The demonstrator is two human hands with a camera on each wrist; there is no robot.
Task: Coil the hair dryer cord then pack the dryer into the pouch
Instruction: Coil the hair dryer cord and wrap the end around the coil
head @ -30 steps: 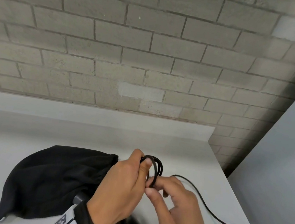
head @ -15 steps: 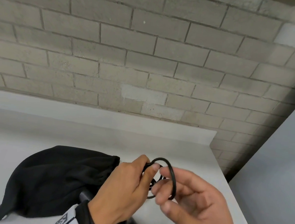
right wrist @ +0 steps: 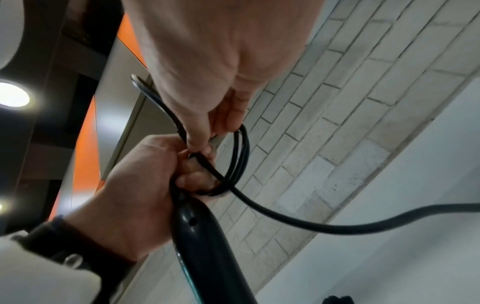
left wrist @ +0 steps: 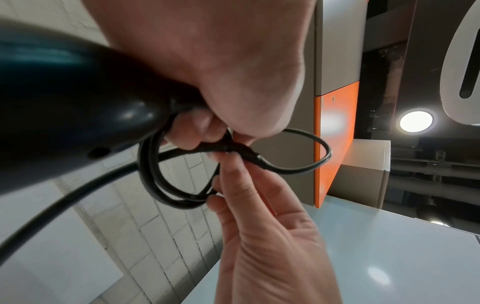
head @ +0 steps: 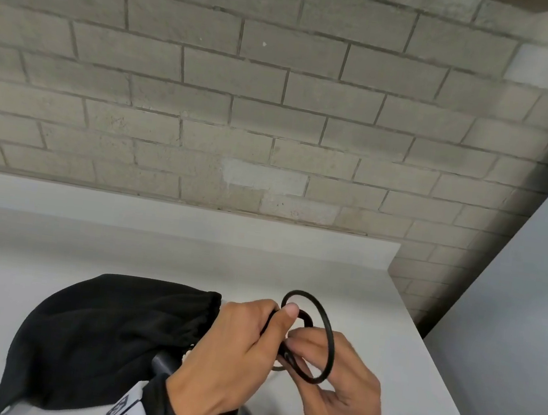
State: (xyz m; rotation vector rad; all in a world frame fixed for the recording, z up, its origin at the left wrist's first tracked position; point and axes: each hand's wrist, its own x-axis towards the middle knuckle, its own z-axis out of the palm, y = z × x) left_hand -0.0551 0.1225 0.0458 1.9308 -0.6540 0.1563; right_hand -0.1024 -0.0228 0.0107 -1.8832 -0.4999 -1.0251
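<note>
Cord [head: 325, 338] loop now wider; left hand [head: 233, 357], right hand [head: 336, 387] pinch it.

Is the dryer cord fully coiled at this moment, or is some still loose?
Partly coiled. The left hand pinches several loops of the cord, the right hand is forming another, and a loose length trails across the table.

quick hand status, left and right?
Left hand: holding the coiled cord and the dryer handle.
Right hand: pinching the newest cord loop.
</note>
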